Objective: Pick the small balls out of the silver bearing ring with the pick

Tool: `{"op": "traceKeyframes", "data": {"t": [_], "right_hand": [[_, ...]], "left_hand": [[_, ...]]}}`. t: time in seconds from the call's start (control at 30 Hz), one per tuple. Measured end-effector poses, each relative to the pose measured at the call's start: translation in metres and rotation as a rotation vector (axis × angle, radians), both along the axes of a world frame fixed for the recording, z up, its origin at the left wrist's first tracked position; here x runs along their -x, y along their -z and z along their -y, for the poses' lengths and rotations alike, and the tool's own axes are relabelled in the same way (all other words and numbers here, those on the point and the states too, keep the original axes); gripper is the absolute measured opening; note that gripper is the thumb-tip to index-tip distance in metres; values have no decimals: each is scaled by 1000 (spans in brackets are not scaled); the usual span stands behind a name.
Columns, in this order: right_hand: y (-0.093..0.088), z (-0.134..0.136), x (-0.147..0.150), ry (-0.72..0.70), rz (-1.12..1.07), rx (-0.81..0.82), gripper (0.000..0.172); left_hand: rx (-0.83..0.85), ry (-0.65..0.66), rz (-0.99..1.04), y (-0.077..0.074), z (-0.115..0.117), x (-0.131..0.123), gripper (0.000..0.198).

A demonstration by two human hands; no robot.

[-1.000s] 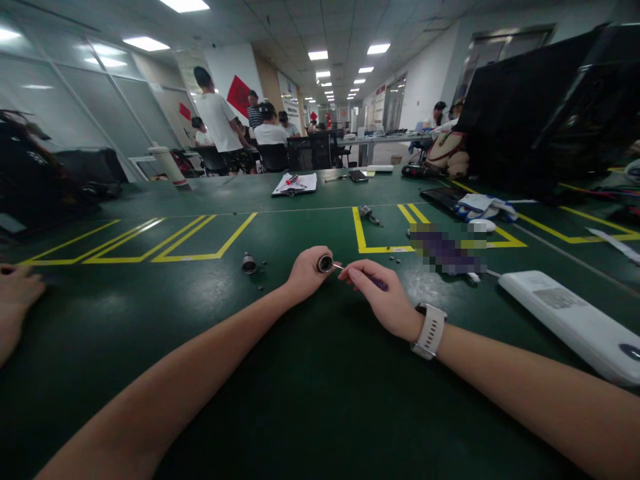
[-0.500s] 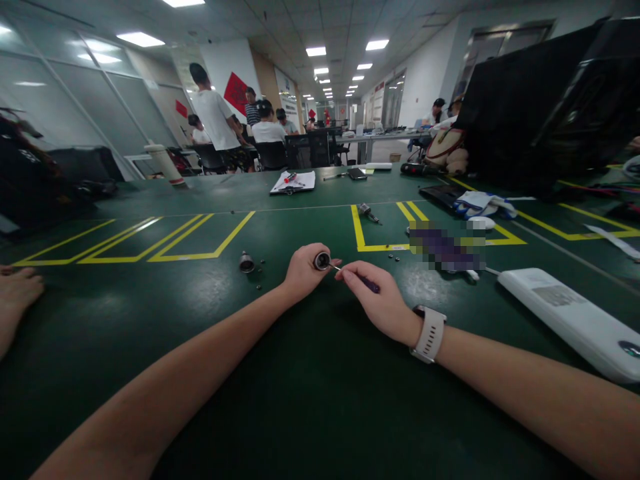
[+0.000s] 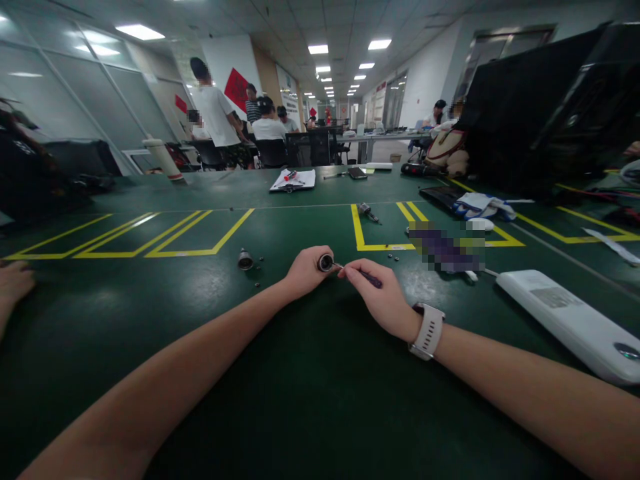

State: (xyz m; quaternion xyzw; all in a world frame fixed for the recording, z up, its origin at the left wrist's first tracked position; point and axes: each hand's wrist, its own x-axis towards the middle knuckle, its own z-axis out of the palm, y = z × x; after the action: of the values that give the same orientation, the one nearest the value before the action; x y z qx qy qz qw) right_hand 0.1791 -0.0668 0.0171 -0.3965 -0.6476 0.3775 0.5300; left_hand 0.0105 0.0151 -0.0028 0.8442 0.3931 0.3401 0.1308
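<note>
My left hand (image 3: pixel 303 272) is wrapped round a hollow metal cylinder (image 3: pixel 325 262), its dark open end facing me. With closed fingers my right hand (image 3: pixel 376 293) holds a screwdriver (image 3: pixel 371 279) by its dark purple handle. The thin shaft points left and meets the cylinder's rim; whether the tip is inside I cannot tell. Left of my hands a similar metal part (image 3: pixel 245 259) stands on the green table, with several small dark pieces (image 3: pixel 258 268) beside it. Two small nut-like pieces (image 3: pixel 393 257) lie beyond my right hand.
A metal part with a thin shaft (image 3: pixel 369 213) lies inside yellow tape. To the right are a white power bank (image 3: pixel 565 320) with a cable, a blurred-out phone-like object (image 3: pixel 443 247) and gloves (image 3: pixel 483 204). A clipboard (image 3: pixel 293 180) lies farther back. Another person's hand (image 3: pixel 15 283) rests at left.
Both my hands, with the cylinder and screwdriver, have shifted very slightly to the right. The other person's hand at the left edge has drawn a little outward.
</note>
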Motion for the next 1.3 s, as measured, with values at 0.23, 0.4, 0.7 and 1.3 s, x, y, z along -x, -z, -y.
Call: {"op": "traceKeyframes", "data": {"t": [0.23, 0.4, 0.7, 1.3], "right_hand": [[9, -15, -6, -51, -228, 168, 21], [15, -23, -8, -89, -343, 281, 21], [9, -9, -3, -62, -212, 147, 16], [17, -20, -7, -79, -357, 232, 20]], "left_hand": [[-77, 70, -126, -2, 3, -1, 17], [-47, 112, -70, -2, 3, -1, 17], [-88, -26, -136, 1, 2, 1, 11], [-8, 76, -96, -1, 2, 0, 14]]}}
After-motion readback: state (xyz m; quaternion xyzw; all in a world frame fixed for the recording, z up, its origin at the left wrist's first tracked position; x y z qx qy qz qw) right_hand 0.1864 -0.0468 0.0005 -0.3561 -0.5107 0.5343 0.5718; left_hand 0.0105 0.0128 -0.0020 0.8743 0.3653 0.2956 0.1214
